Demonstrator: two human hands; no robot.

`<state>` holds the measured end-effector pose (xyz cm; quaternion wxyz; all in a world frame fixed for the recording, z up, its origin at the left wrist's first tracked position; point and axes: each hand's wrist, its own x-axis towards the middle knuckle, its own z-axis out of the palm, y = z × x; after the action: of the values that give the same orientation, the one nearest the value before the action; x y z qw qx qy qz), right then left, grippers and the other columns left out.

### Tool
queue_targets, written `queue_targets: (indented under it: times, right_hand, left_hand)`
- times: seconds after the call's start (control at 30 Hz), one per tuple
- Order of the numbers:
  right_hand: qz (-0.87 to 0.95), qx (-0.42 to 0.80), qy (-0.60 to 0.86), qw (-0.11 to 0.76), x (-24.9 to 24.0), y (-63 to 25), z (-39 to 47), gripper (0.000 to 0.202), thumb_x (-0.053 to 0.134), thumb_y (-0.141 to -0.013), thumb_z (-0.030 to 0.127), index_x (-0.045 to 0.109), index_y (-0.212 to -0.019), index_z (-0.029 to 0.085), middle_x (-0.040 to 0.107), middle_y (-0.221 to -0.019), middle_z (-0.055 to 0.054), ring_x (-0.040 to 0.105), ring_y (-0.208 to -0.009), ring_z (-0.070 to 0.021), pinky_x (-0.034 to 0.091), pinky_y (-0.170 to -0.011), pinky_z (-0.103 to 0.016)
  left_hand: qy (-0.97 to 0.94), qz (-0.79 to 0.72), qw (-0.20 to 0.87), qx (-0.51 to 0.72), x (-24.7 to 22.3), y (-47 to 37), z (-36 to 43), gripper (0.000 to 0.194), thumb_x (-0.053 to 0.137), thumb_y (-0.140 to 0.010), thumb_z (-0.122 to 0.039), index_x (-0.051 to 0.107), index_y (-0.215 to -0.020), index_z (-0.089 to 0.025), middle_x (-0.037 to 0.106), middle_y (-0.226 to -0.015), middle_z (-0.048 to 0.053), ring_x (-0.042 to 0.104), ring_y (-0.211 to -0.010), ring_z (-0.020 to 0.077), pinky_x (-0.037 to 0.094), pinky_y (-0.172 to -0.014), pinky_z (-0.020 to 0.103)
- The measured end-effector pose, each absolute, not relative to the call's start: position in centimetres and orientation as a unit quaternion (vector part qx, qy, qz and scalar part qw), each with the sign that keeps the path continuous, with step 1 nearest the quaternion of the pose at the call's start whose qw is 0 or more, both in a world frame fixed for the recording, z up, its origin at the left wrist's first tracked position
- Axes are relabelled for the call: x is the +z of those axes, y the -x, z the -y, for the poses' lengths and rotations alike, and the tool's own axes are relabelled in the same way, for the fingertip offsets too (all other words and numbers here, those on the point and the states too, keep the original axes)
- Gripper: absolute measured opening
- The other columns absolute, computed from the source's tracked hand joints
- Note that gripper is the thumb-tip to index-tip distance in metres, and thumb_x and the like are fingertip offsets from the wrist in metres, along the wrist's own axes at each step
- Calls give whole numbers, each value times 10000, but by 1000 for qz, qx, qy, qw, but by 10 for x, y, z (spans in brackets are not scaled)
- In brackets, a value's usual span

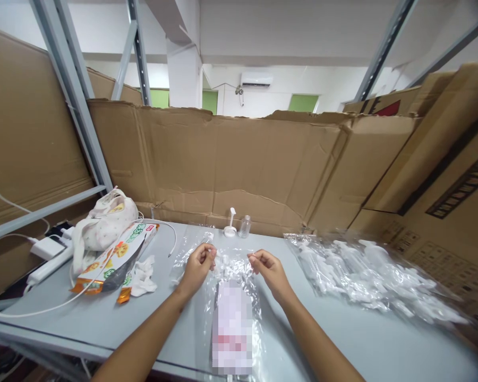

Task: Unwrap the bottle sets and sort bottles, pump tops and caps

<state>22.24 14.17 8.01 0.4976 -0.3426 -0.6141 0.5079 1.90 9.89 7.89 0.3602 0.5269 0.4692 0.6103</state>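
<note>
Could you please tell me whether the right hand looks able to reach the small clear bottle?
Probably yes: the small clear bottle stands beyond the right hand, and nothing upright appears between them; the white piece is beside it, not in front.

No lettering legible, green characters and a small red label on the snack packet near the tabletop's left edge, blurred black print on the large carton at the right edge, black-and-red marking on the upper cardboard behind
</note>
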Motion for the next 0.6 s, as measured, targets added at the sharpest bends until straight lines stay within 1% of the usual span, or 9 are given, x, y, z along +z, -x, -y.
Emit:
queue_targets:
  times: [0.1, 0.27, 0.37, 0.53, 0.6]
  right_hand:
    - [629, 531, 329, 462, 80, -220, -139, 265, 616, -733, 452, 597, -719, 188, 573, -595, -2, 496, -541, -131, 362, -527, -261]
    - [602, 511, 355, 500, 79, -218, -141, 279, 650, -698, 455, 597, -684, 182, 521, -547, 22, 447, -499, -107, 360, -511, -251]
    - [600, 496, 359, 515, 77, -218, -144, 265, 658, -693, 442, 615, -694, 180, 513, -551, 21, 444, -502, -106, 367, -508, -251]
    - [617, 486, 351, 510, 75, -219, -146, 258, 640, -708, 431, 647, -784, 185, 538, -594, 10, 463, -523, -115, 384, -523, -263]
    - [626, 491, 344, 499, 75, -218, -145, 268, 636, -709, 427, 640, -838, 193, 545, -594, 13, 477, -530, -121, 395, -534, -268]
  left_hand:
    - [-521, -482, 351, 610, 80, -19, -99, 233, 538, -781, -405, 489, -746, -179, 467, -540, -50, 462, -506, 91, 391, -518, 204]
    - [-551, -489, 336, 586, 76, -19, -100, 197, 522, -800, -360, 503, -750, -171, 460, -567, -47, 459, -527, 85, 380, -534, 203]
    - [-556, -487, 320, 593, 73, -19, -103, 190, 527, -802, -352, 524, -763, -166, 463, -586, -40, 456, -544, 87, 374, -541, 205]
    - [-535, -469, 353, 608, 70, -16, -106, 172, 539, -791, -324, 565, -868, -173, 429, -586, -53, 449, -534, 84, 374, -530, 202]
    - [-528, -474, 355, 609, 70, -13, -106, 157, 543, -784, -304, 575, -866, -173, 445, -604, -50, 436, -530, 77, 367, -529, 197]
